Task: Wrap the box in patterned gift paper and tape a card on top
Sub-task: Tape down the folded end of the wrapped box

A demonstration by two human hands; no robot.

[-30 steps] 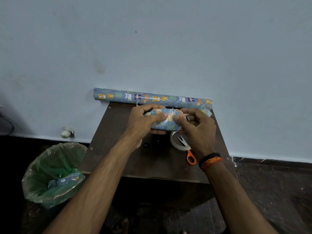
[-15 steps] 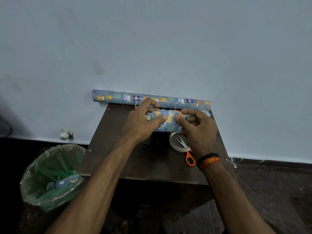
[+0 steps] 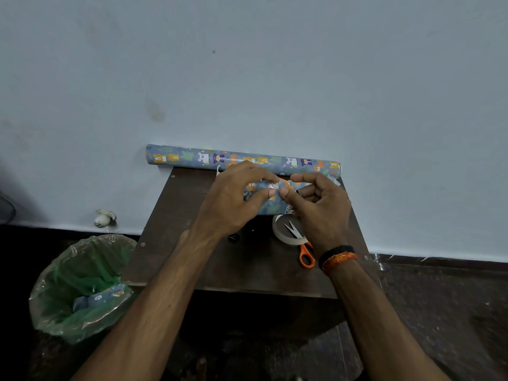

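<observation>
Wrapped box (image 3: 270, 206) pinched between both hands — thumbs meeting on top

Both hands, left hand (image 3: 233, 199) and right hand (image 3: 320, 209), pinch the wrapped box (image 3: 270, 198) on the dark surface (image 3: 220, 265). A paper roll (image 3: 242, 160) lies behind it. Tape ring (image 3: 288, 229) and orange scissors (image 3: 302, 246) sit beside the right wrist.

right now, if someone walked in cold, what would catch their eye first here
Both hands meet at the far middle of the small dark table: the left hand and the right hand pinch the wrapped box in animal-print paper. Behind it a matching gift paper roll lies along the wall. Orange-handled scissors rest across a tape roll just under the right hand.
</observation>
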